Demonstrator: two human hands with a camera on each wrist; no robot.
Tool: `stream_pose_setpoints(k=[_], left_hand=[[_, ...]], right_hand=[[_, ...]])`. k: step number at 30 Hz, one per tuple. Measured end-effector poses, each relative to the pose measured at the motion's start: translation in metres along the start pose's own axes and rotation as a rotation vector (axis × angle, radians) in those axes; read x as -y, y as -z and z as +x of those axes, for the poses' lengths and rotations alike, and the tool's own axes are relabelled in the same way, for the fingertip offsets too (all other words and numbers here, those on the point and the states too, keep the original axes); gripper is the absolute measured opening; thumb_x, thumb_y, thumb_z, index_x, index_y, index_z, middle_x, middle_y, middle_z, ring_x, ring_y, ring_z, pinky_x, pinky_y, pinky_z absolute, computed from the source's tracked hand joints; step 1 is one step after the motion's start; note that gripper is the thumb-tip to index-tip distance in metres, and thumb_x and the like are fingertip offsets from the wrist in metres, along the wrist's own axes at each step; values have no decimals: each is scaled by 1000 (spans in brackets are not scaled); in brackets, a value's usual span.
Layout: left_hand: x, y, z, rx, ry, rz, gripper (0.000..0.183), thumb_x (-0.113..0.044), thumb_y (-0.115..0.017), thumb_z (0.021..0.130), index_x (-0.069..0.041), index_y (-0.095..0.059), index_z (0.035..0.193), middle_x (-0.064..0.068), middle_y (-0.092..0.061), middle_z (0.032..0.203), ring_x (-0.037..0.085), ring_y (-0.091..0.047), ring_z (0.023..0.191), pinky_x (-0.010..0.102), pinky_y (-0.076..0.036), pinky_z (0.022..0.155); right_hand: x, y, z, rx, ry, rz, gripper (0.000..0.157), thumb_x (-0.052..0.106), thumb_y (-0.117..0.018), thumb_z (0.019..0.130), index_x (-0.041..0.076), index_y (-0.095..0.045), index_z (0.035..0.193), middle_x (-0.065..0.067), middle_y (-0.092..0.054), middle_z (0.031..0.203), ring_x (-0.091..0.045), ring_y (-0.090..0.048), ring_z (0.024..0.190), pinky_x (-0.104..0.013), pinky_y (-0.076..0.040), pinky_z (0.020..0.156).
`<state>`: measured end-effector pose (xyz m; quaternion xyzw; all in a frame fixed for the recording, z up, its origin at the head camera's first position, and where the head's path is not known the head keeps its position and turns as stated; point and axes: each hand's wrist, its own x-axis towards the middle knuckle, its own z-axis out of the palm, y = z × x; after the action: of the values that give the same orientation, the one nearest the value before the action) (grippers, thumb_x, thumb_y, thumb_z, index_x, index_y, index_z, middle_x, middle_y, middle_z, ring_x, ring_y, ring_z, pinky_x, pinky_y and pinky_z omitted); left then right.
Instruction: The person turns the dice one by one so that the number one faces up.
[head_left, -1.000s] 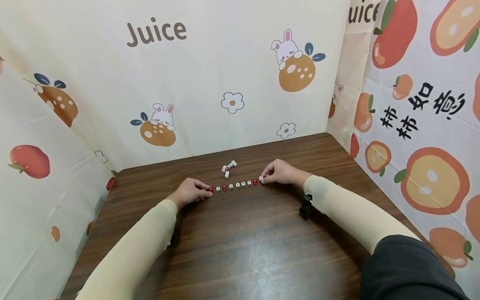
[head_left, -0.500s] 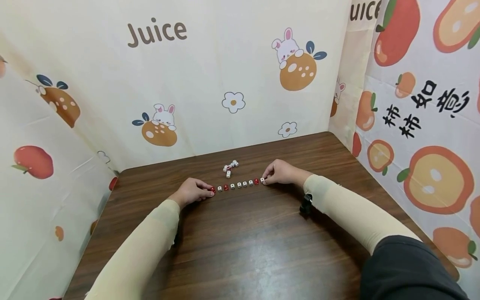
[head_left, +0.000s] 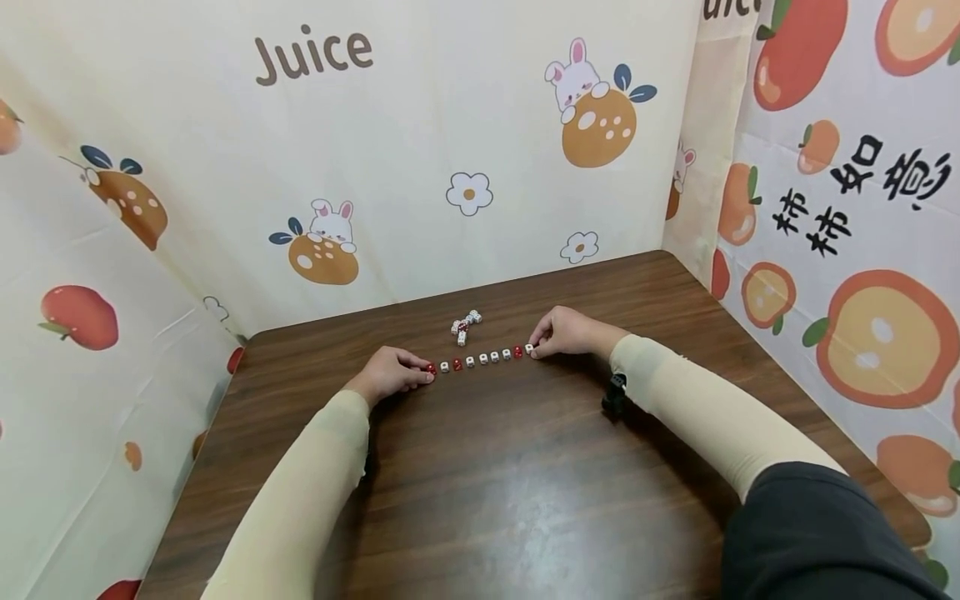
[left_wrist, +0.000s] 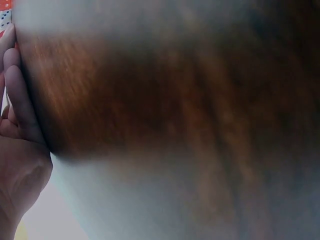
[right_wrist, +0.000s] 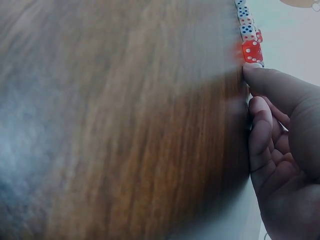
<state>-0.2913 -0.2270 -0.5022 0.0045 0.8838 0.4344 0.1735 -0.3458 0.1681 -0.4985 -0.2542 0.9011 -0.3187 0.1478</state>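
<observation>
A spaced row of red and white dice runs across the wooden table in the head view. At the row's left end my left hand (head_left: 390, 372) pinches a red die (head_left: 431, 367) between thumb and fingers. My right hand (head_left: 566, 332) pinches the white die (head_left: 529, 349) at the right end. Between them stand a red die (head_left: 457, 364), another red die (head_left: 518, 352) and several white dice (head_left: 483, 358). In the right wrist view the thumb covers most of the end die, right beside a red die (right_wrist: 252, 51). The left wrist view catches only the hand's edge (left_wrist: 22, 110) and a bit of dice.
Behind the row lies a small loose cluster of white and red dice (head_left: 462, 328). The brown table (head_left: 480, 483) reaches back to a printed curtain (head_left: 412, 167), with more printed cloth on the left and right sides.
The head view has shifted slightly, so the table and row sit a little higher and further right in it. Both hands keep their grip on the end dice.
</observation>
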Motion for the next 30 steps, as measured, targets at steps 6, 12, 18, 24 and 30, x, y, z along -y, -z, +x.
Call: stream_pose_setpoints(k=[6,12,18,24,30], left_hand=[[-2,-1,4,-10,-9,-2,31,-26,-92,85,-12,-84,112,1,-77,94,13,-66,74,28,-57,66],[-4,-1,4,11,1,14,32,-27,-92,84,-13,-84,112,2,-77,94,13,-67,73,28,-57,66],[-6,1,3,3,1,18,31,-27,-92,84,-13,-84,111,1,-77,92,13,-67,73,28,-57,66],[-5,1,0,8,7,15,33,-26,-93,84,-11,-84,112,1,-76,87,11,-65,70,27,-56,64],[-2,0,-1,0,3,12,34,-27,-93,84,-12,-84,112,1,-76,89,12,-66,71,28,-57,65]], right_hand=[[0,7,1,4,8,3,11,26,-89,85,20,-85,93,7,-73,76,-8,-60,73,-26,-50,71],[-8,6,1,22,6,15,13,29,-88,86,20,-85,95,7,-74,77,-8,-60,72,-25,-50,70],[-8,5,1,3,-3,48,14,28,-90,85,20,-86,96,7,-78,80,-8,-62,74,-25,-51,71],[-7,2,2,7,1,46,12,26,-89,86,21,-86,96,8,-79,81,-7,-64,75,-25,-52,73],[-6,-1,0,-11,-3,38,9,25,-88,87,21,-86,95,8,-79,81,-7,-64,75,-25,-52,73]])
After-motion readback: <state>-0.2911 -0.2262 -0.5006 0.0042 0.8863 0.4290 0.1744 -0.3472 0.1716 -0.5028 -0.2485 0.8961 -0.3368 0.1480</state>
